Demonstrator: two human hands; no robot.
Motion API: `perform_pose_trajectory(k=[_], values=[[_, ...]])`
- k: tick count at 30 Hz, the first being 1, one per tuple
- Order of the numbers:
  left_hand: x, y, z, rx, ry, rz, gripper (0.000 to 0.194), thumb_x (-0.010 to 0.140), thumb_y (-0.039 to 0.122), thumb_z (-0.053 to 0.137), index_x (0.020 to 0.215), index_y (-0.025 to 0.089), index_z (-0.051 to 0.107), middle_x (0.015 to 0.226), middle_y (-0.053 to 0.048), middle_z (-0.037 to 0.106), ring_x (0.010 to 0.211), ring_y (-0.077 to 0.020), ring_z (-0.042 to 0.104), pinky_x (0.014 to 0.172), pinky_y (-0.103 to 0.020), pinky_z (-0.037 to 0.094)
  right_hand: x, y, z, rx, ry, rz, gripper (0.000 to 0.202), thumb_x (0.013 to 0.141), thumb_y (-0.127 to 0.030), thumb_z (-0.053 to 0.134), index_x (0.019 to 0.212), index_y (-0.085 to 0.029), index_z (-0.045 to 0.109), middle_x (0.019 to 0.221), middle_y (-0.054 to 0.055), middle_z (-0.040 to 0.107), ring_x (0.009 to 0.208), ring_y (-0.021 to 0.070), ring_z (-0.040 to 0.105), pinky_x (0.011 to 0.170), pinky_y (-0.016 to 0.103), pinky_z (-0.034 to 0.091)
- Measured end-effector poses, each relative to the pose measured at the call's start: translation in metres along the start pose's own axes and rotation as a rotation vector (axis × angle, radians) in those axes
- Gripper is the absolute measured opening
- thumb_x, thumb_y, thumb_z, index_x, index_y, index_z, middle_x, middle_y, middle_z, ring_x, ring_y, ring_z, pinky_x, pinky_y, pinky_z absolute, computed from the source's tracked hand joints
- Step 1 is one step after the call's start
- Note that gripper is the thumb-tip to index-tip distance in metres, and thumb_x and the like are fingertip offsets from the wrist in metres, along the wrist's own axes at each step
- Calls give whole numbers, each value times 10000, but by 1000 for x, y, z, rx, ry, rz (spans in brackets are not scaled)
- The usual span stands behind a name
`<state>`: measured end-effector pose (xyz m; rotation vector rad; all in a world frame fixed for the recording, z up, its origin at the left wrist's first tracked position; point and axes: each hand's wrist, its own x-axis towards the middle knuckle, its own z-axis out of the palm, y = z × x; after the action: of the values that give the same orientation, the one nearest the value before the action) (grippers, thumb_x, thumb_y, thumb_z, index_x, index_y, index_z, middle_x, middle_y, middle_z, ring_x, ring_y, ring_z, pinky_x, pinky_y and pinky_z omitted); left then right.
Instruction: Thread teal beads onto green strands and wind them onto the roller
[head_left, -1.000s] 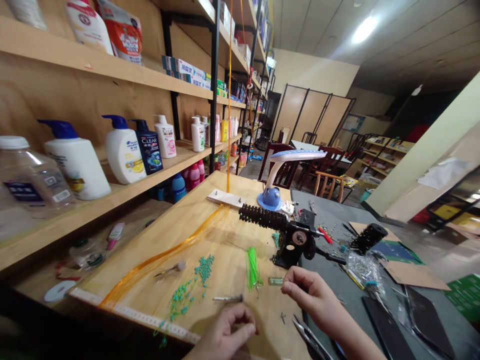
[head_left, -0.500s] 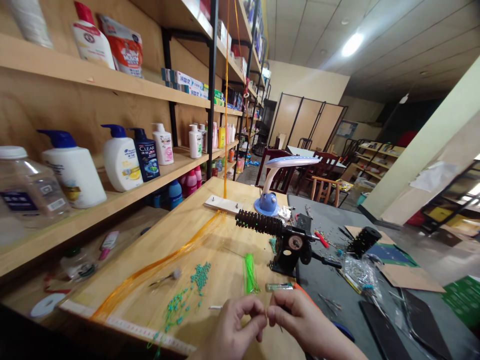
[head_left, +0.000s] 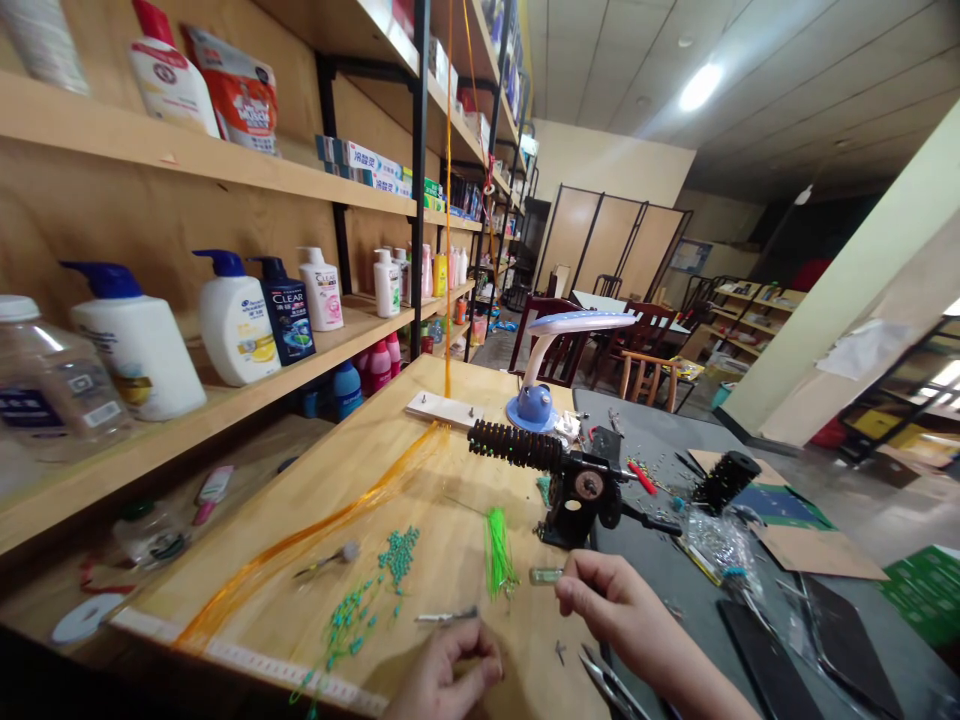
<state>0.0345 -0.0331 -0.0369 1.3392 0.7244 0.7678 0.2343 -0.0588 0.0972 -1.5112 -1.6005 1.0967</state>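
My right hand [head_left: 611, 605] is closed, with thumb and forefinger pinched at the right end of a small clear tube [head_left: 545, 576]. Lower down, my left hand [head_left: 457, 665] has its fingers curled and its thumb pressed against the forefinger; anything held there is too small to make out. Just beyond it lies a slim whitish tool [head_left: 442, 617] with a dark end. Pliers [head_left: 609, 682] rest below my right wrist, beside a tiny dark metal piece [head_left: 560, 652]. A bundle of bright green strands [head_left: 497, 552] lies behind the hands.
Orange threads [head_left: 352, 505] cross the wooden table from a screwed-down white bar [head_left: 442, 408]. Turquoise beads [head_left: 397, 552] lie left of the hands. A black crank machine [head_left: 574, 490] and a blue desk lamp [head_left: 534, 408] stand behind. Shelves with bottles [head_left: 238, 330] line the left.
My hands have come apart: the right has moved up to the clear tube, and the left has drawn back lower left. The pliers and the tiny metal piece now show clearly.
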Motion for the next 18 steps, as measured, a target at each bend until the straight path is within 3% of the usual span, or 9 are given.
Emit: perform_pose_trajectory(k=[7, 10, 15, 18], values=[[-1, 36, 3, -53, -31, -14, 133, 765, 295, 650, 792, 166, 628, 713, -12, 644, 731, -183, 581, 723, -283, 414, 2, 3, 7, -108, -19, 23, 367, 823, -474, 528, 617, -170, 544, 574, -36, 445, 570, 131, 383, 543, 252, 276], [2, 37, 3, -20, -24, -13, 210, 753, 338, 673, 658, 163, 605, 628, -3, 611, 676, -170, 553, 685, -276, 404, 1, 1, 7, -113, -16, 10, 353, 824, -460, 528, 627, -168, 550, 592, -24, 474, 590, 141, 408, 562, 256, 295], [5, 25, 1, -92, -35, -80, 400, 696, 528, 717, 662, 138, 635, 644, -15, 615, 648, -150, 520, 628, -260, 371, -1, -3, 0, -78, 6, -11, 346, 829, -468, 537, 634, -181, 548, 594, -40, 447, 582, 134, 384, 563, 252, 294], [4, 28, 2, -129, -41, -94, 413, 674, 539, 740, 654, 144, 619, 660, -18, 628, 674, -152, 533, 647, -257, 373, -1, -4, -2, -62, 4, -13, 341, 831, -465, 536, 638, -184, 544, 600, -42, 442, 586, 135, 380, 563, 253, 290]])
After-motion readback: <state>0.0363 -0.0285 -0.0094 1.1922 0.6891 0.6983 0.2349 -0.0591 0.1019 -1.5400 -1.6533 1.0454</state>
